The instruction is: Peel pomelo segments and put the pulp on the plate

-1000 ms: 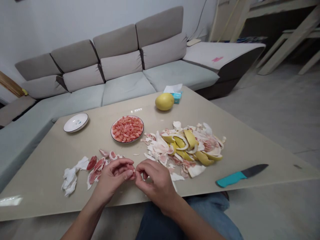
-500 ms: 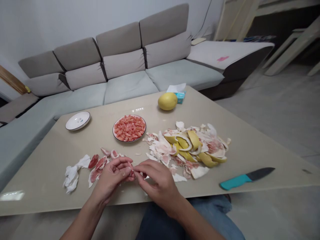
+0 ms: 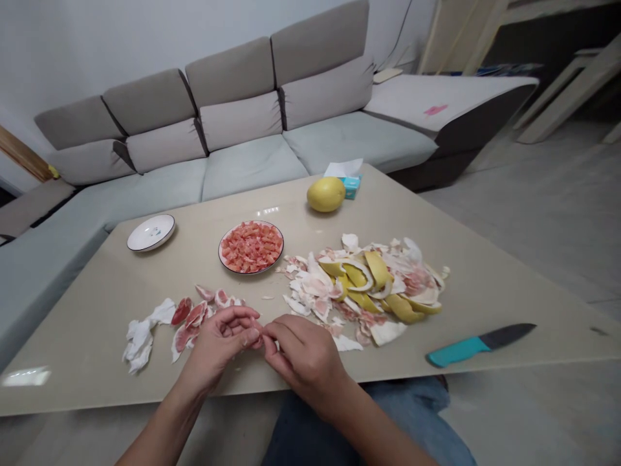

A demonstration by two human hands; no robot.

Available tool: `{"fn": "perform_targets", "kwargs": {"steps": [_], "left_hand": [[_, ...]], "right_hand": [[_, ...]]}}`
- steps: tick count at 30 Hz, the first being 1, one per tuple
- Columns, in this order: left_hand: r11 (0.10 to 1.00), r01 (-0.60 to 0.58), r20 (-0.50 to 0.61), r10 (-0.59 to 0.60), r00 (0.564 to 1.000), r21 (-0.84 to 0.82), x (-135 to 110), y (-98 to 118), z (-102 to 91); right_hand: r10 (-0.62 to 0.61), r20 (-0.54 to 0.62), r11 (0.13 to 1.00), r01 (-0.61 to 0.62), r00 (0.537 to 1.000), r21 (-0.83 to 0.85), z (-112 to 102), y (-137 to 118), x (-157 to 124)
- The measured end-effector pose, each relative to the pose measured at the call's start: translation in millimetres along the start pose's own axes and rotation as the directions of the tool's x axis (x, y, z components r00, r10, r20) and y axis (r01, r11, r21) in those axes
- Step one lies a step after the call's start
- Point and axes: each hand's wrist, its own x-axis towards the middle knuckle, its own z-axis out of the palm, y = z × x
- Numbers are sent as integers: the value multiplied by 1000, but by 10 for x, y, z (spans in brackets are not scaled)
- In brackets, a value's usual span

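Piece of pink fruit [image 3: 257,329], small, mostly covered by the fingers; exact shape and outline hard to make out.

Left hand [image 3: 220,342]: fingers curled, thumb closed on the piece. Right hand [image 3: 306,353]: thumb and forefinger pinched together at the piece's right side; remaining fingers folded, partly out of sight. The piece lies between the two sets of fingertips, above the table [image 3: 194,275].

Forearms [image 3: 167,414]: cut off at the lower edge.

Reddish segments [image 3: 188,327]: just beyond the left hand, partly hidden by it.

Plate [image 3: 221,257] of pink pulp [image 3: 251,247]: beyond both hands.

Heap of peel [image 3: 371,285]: right of the plate.

Tissue box [image 3: 352,188]: partly behind a whole yellow fruit [image 3: 325,195].

Knife [image 3: 463,351], teal-handled: far right, well apart from the hands.
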Motion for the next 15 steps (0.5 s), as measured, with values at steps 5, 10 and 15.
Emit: {"fn": "perform_targets", "kwargs": {"steps": [5,10,15], "left_hand": [[999,25,31,-23,999,-36,-19,14,11],[999,48,82,-46,996,-17,-33,60,20],[994,98,138,-91,986,-45,-42,89,-15]], "right_hand": [[60,-68,993,-53,996,103,27,-9,-9],[115,-102,977,-94,988,194,-4,26,8],[222,-101,941,-185,970,284,-68,110,16]]}}
